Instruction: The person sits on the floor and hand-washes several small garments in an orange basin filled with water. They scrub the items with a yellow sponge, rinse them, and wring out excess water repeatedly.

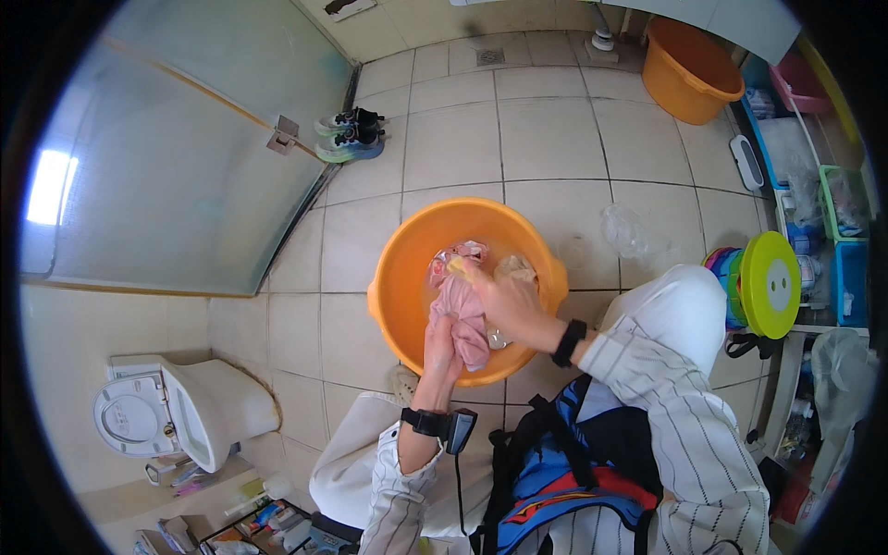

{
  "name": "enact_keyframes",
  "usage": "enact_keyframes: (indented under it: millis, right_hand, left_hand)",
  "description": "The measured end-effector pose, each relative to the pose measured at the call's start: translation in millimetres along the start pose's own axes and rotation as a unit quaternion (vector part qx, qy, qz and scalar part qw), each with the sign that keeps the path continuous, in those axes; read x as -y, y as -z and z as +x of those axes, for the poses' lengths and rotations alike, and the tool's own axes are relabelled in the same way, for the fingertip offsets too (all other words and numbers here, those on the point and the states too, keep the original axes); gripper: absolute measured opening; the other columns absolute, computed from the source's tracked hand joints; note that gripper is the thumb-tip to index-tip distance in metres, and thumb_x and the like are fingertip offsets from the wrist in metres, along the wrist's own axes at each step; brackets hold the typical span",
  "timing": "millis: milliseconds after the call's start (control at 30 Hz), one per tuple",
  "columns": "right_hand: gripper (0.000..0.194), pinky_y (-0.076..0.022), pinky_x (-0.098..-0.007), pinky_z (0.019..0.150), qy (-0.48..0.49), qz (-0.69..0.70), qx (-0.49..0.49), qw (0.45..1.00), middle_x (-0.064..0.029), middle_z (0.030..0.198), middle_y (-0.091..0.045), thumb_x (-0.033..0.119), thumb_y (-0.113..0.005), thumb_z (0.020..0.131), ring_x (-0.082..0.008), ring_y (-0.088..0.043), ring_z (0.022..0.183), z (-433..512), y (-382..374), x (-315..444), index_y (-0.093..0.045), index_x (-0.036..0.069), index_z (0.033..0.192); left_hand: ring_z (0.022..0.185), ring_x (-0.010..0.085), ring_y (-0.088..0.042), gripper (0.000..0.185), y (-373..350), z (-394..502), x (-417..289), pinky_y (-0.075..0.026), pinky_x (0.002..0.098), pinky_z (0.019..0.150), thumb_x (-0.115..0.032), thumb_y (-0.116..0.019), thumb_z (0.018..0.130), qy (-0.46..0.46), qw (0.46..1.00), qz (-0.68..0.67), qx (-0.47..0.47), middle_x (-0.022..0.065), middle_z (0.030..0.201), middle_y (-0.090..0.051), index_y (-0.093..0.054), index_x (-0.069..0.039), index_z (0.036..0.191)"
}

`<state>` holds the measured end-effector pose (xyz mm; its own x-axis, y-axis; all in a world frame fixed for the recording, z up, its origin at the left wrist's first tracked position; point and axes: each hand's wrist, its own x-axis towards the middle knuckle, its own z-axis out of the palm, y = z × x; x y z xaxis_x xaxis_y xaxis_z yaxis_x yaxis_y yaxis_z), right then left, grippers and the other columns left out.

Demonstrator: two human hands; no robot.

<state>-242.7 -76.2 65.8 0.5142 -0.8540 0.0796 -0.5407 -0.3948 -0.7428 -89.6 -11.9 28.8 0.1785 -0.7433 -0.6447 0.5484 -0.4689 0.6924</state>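
Note:
An orange plastic basin (402, 270) stands on the floor between the knees. Over it, my left hand (441, 350) grips a pink cloth (472, 340), which hangs in folds towards the near rim. My right hand (505, 305) reaches in from the right and holds a small yellow bar (458, 266), perhaps soap, against the upper part of the pink cloth. Beyond the hands a red-and-white patterned cloth (472, 251) lies in the basin. A beige cloth (517, 267) is on its right side, partly hidden by my right hand.
A clear plastic bag (624, 229) lies on the floor tiles right of the basin. Farther right are a stool with a green top (770, 284) and a storage rack (825, 329). An orange bucket (687, 76) stands at the back right, sneakers (350, 135) by the glass partition, a toilet (201, 409) at left.

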Motion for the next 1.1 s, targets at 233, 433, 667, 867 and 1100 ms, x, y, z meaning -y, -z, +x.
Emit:
enact_keyframes:
  millis: [233, 433, 667, 867, 1100]
  right_hand:
    - [0.05, -0.0484, -0.0465, 0.051, 0.021, -0.011, -0.006, 1.0, -0.0232, 0.077, -0.062, 0.024, -0.055, 0.087, -0.0351, -0.063, 0.063, -10.4, -7.3, 8.5, -0.043, 0.019, 0.135]
    - [0.046, -0.0445, -0.0389, 0.045, 0.05, -0.051, -0.07, 0.995, -0.0114, 0.06, -0.059, 0.028, -0.055, 0.088, -0.0267, -0.061, 0.052, -0.7, 6.0, 20.6, -0.048, 0.022, 0.133]
    - [0.048, -0.0459, -0.0405, 0.044, 0.062, -0.068, -0.031, 0.995, -0.0139, 0.06, -0.059, 0.026, -0.055, 0.088, -0.0289, -0.06, 0.051, -9.5, 7.6, 24.7, -0.046, 0.02, 0.135]
    - [0.052, -0.0473, -0.0416, 0.046, 0.048, -0.079, 0.055, 0.994, -0.0168, 0.064, -0.061, 0.024, -0.056, 0.087, -0.0323, -0.062, 0.054, -7.4, 5.2, 22.5, -0.043, 0.016, 0.137]
    - [0.052, -0.0477, -0.0427, 0.048, 0.021, -0.074, 0.168, 0.983, -0.0189, 0.067, -0.062, 0.024, -0.051, 0.09, -0.0329, -0.062, 0.055, -21.0, -8.9, 18.2, -0.039, 0.023, 0.141]
  left_hand:
    - [0.107, 0.0235, -0.057, 0.035, 2.1, 1.5, -1.8, -0.05, 0.0353, 0.089, -0.006, -0.042, 0.087, 0.014, 0.99, -0.113, 0.081, 0.0125, 0.117, -0.057, -0.047, -0.002, 0.121]
    - [0.11, 0.0286, -0.056, 0.043, -0.8, -5.0, -5.2, -0.044, 0.0417, 0.097, -0.013, -0.044, 0.083, 0.019, 0.974, -0.206, 0.096, 0.0139, 0.12, -0.057, -0.046, -0.001, 0.125]
    - [0.11, 0.0291, -0.056, 0.043, 9.0, -0.6, -3.3, -0.043, 0.0418, 0.1, -0.012, -0.045, 0.081, -0.008, 0.965, -0.207, 0.161, 0.0144, 0.12, -0.058, -0.05, -0.001, 0.122]
    - [0.119, 0.0292, -0.051, 0.054, 5.2, -3.5, -8.6, -0.039, 0.0412, 0.103, -0.037, -0.038, 0.093, 0.007, 0.944, -0.282, 0.17, 0.0136, 0.13, -0.053, -0.042, -0.001, 0.132]
    - [0.123, 0.0303, -0.048, 0.06, -3.6, -6.7, -12.2, -0.036, 0.0421, 0.106, -0.049, -0.03, 0.097, 0.029, 0.968, -0.229, 0.096, 0.0163, 0.132, -0.05, -0.039, -0.003, 0.135]
